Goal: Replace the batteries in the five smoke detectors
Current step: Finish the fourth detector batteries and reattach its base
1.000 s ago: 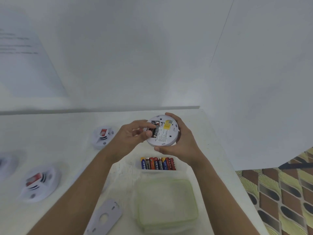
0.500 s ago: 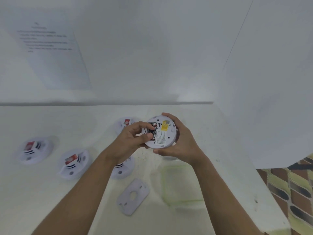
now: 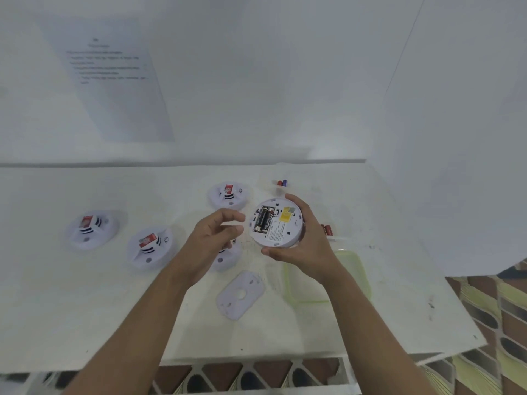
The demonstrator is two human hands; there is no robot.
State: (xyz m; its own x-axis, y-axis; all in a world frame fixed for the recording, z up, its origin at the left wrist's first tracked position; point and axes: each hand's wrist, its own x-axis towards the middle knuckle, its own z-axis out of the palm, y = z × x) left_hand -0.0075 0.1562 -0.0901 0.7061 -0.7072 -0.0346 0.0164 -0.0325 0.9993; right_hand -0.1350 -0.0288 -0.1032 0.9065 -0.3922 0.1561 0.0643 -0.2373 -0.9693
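Gripping battery-filled smoke detector (image 3: pixel 282 233), right hand (image 3: pixel 310 246)

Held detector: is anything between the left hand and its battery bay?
Nothing visible. The left hand hovers just left of the detector, apart from it; its two batteries lie uncovered, and the right hand grips it by the rim.

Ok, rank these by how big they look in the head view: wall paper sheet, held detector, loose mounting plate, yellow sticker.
1. paper sheet, clearly largest.
2-3. held detector and mounting plate: look alike; the detector is held up nearer the camera, so unranked.
4. yellow sticker, smallest.
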